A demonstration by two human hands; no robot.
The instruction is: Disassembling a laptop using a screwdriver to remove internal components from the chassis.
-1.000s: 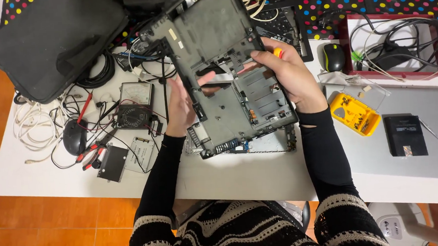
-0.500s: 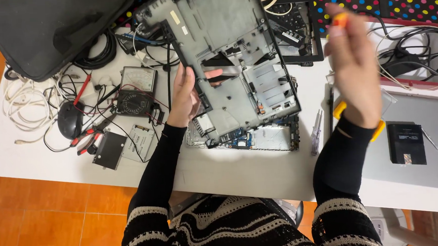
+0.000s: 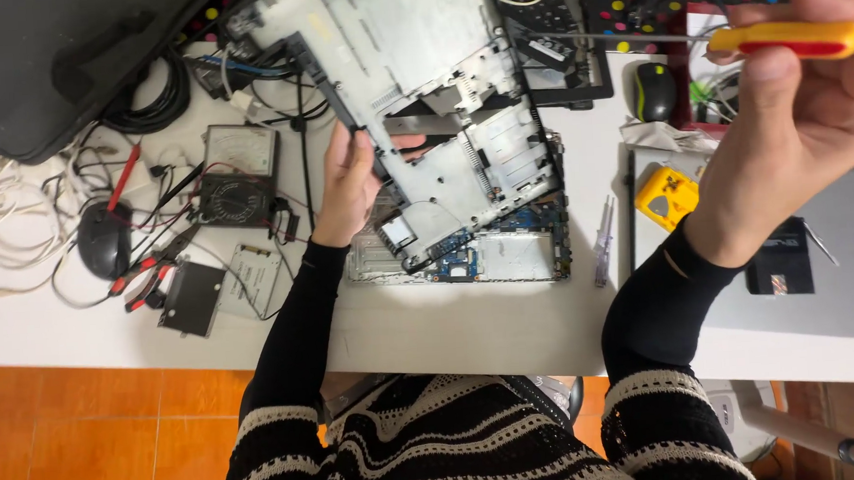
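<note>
My left hand [image 3: 348, 181] grips the left edge of a grey laptop bottom cover [image 3: 429, 94] and holds it tilted up over the opened laptop base [image 3: 506, 255], whose blue circuit board shows at the lower edge. My right hand [image 3: 800, 113] is raised to the right, clear of the laptop, and is closed around a screwdriver [image 3: 787, 41] with a yellow and red handle. Its thin metal shaft points left towards the cover.
A black bag [image 3: 48, 65], cables, a black mouse [image 3: 104, 239], red-handled pliers [image 3: 141, 274], a cooling fan [image 3: 235, 196] and a drive [image 3: 254, 278] lie at the left. A second mouse [image 3: 655, 92], a yellow meter [image 3: 668, 196] and a silver laptop [image 3: 838, 277] sit at the right.
My right hand left the laptop cover and rose to the right with the screwdriver. My left hand kept its grip, and the cover tilted further up.
</note>
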